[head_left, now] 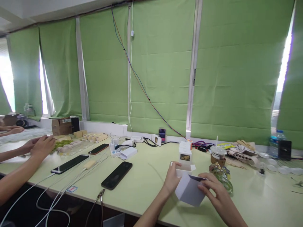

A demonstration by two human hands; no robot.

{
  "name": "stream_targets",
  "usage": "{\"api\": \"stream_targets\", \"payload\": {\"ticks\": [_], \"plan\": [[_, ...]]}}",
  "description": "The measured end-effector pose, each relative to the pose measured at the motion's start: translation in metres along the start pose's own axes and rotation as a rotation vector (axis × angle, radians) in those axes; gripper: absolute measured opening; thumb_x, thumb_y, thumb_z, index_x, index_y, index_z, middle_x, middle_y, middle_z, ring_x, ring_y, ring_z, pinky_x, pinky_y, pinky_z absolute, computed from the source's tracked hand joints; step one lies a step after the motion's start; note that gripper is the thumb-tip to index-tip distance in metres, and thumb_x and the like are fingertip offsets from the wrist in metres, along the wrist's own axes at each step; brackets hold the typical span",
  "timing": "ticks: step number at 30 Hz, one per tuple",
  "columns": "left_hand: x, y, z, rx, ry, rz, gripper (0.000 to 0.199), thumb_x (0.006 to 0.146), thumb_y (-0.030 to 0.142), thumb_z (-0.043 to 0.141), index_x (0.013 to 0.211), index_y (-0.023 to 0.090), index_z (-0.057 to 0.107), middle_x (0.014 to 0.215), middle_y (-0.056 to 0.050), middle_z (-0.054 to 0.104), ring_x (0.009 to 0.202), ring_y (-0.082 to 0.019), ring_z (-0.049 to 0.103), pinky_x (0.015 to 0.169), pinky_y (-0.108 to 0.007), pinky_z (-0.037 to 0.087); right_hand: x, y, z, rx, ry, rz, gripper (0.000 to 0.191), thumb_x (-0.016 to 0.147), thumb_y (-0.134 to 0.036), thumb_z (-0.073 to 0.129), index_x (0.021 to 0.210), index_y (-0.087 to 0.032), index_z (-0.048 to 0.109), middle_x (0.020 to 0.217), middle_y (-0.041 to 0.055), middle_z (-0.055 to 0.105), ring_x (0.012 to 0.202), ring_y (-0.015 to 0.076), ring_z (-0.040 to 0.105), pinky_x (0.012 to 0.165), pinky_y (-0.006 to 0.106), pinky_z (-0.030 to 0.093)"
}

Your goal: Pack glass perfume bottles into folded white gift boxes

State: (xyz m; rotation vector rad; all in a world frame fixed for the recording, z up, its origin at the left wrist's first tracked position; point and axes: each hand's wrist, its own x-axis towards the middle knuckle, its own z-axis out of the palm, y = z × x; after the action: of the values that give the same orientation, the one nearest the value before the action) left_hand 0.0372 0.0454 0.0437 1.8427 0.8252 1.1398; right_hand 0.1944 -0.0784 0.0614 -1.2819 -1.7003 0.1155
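While the left hand (173, 176) is curled round an open white box (183, 172) over the desk (146, 176), the right hand (214, 189) pinches a folded white card (190, 191) just beside it; fingers half bent.

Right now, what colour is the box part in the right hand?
The box part looks white; the head view shows it best.

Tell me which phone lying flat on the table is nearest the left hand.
The black phone, rightmost of the three lying flat; the white-cabled phone and the rear phone both lie farther from the left hand.
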Motion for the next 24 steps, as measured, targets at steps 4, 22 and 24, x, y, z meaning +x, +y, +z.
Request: {"api": "stream_targets", "payload": {"ticks": [4,22,24], "plan": [[-0.019,0.012,-0.006,0.026,-0.054,-0.029,0.039,0.061,0.015,0.068,0.093,0.019,0.047,0.100,-0.004,0.051,0.089,-0.020,0.052,0.071,-0.026,0.040,0.002,0.004,-0.023,0.149,0.263,0.093,0.028,0.081,-0.046,0.058,0.085,-0.021,0.071,0.109,0.0100,0.065,0.102,0.0265,0.059,0.082,0.030,0.052],[-0.053,0.015,-0.006,-0.076,-0.172,0.046,0.054,0.075,0.028,0.065,0.125,0.020,0.046,0.118,-0.008,0.057,0.108,-0.027,0.051,0.092,-0.035,0.038,0.015,0.010,-0.006,-0.079,0.271,0.034,0.028,0.086,-0.043,0.049,0.083,-0.021,0.066,0.109,0.0107,0.063,0.106,0.0267,0.056,0.088,0.037,0.048],[-0.053,0.013,-0.007,-0.119,-0.149,0.082,0.045,0.079,0.035,0.062,0.119,0.020,0.050,0.117,-0.008,0.060,0.106,-0.026,0.053,0.091,-0.033,0.039,0.015,0.009,-0.008,-0.098,0.244,0.019,0.027,0.088,-0.041,0.047,0.084,-0.021,0.065,0.109,0.0107,0.063,0.106,0.0265,0.055,0.088,0.038,0.047]]}}
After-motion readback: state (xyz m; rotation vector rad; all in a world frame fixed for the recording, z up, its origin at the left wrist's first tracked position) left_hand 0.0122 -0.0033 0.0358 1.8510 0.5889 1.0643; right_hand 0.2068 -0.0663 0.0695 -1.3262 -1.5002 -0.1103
